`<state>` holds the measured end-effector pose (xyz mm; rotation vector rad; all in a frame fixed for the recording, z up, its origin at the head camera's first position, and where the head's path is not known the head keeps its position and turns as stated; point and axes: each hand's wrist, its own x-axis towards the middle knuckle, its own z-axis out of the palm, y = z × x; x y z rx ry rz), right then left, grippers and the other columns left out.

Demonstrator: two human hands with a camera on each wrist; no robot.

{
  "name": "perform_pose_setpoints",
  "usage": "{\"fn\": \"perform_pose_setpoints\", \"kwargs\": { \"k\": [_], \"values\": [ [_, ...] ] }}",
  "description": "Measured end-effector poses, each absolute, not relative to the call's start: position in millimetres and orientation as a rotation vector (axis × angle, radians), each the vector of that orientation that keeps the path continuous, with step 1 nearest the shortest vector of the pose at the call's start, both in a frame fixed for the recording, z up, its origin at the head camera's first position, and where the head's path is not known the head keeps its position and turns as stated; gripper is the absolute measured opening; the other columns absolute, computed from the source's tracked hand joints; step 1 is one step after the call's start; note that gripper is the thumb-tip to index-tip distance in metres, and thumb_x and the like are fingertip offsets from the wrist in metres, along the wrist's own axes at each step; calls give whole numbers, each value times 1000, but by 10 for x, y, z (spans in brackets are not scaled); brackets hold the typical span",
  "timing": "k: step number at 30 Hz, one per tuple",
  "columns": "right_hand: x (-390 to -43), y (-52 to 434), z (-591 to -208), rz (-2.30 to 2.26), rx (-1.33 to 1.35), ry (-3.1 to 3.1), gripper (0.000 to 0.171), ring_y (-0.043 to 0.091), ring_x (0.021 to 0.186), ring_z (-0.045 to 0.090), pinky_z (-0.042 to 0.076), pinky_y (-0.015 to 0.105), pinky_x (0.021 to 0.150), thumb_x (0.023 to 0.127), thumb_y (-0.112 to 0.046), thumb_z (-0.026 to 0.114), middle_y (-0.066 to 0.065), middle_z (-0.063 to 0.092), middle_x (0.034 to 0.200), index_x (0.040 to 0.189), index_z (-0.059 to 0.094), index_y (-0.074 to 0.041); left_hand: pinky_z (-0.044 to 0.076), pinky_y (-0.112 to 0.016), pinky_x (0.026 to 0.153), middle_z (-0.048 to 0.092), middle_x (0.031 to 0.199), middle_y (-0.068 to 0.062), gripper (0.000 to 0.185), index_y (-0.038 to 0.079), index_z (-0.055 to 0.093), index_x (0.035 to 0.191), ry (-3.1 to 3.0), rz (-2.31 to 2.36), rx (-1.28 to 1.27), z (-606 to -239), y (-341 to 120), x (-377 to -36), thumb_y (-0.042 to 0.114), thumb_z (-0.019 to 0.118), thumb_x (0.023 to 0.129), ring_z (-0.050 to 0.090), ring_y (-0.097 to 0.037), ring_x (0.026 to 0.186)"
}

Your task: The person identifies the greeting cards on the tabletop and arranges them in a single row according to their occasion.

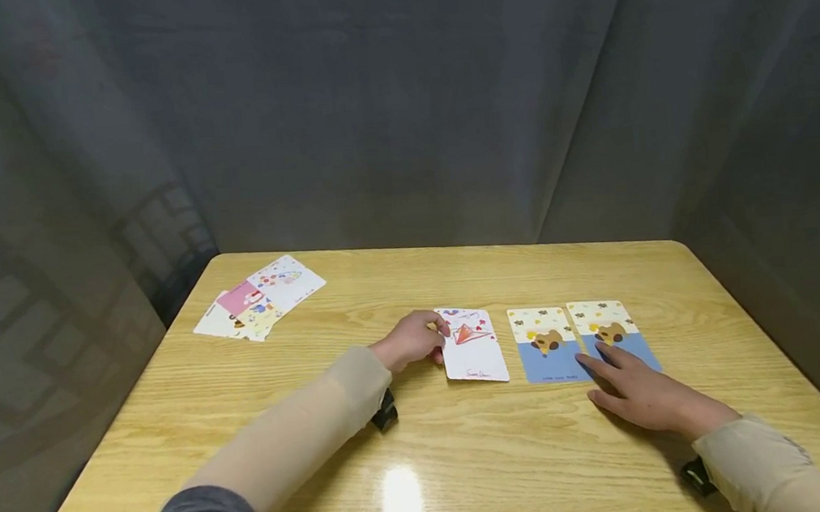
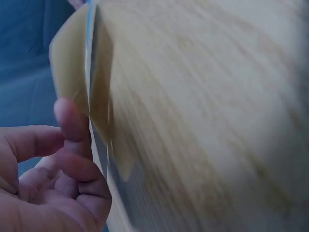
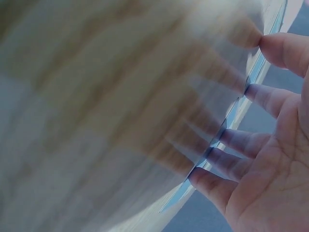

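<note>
On the desk (image 1: 472, 462): a fanned pile of cards (image 1: 260, 299) at the far left corner, well apart from a row of three near the middle. In that row, left to right, one card (image 1: 473, 352) with the left hand (image 1: 411, 339) at its left edge, a second card (image 1: 545, 343) just beside it, then a third card (image 1: 612, 328) partly under the right hand (image 1: 642, 394).

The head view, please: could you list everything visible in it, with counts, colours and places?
Table: one, light wood, fills the foreground.
White card: one, red and pink drawing, table centre.
Bear cards: two, cream over blue, side by side right of centre.
Card pile: several, white, pink and yellow, far left corner.
Curtain: grey, behind the table.
Left hand: grips the white card's left edge.
Right hand: fingertips resting flat on the bear cards.
</note>
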<state>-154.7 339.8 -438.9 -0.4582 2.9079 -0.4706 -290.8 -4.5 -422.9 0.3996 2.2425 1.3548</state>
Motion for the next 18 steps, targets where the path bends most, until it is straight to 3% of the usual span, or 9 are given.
{"fn": "perform_pose_setpoints", "kwargs": {
  "k": [9,12,18],
  "values": [
    [-1573,3417,-4404,-475,-455,2899,62,65,135,32,38,73,98,103,-30,66,42,28,153,151,47,3,37,-25,58,57,81,-3,18,6,67,105,2515,898,749,-4214,46,-2860,-3,69,88,42,-13,62],
    [-1576,3419,-4409,-472,-458,2899,62,65,135,32,39,72,98,103,-30,66,42,29,153,151,47,3,38,-27,63,61,88,-4,21,6,67,110,2551,808,775,-4211,77,-2851,-2,67,90,43,-14,66],
    [-1559,3421,-4425,-470,-457,2901,62,65,135,33,38,73,98,102,-29,66,42,29,152,151,47,3,44,-31,83,69,117,-8,27,7,67,121,2597,641,812,-4221,132,-2844,3,65,94,54,-18,89]
  ]
}}
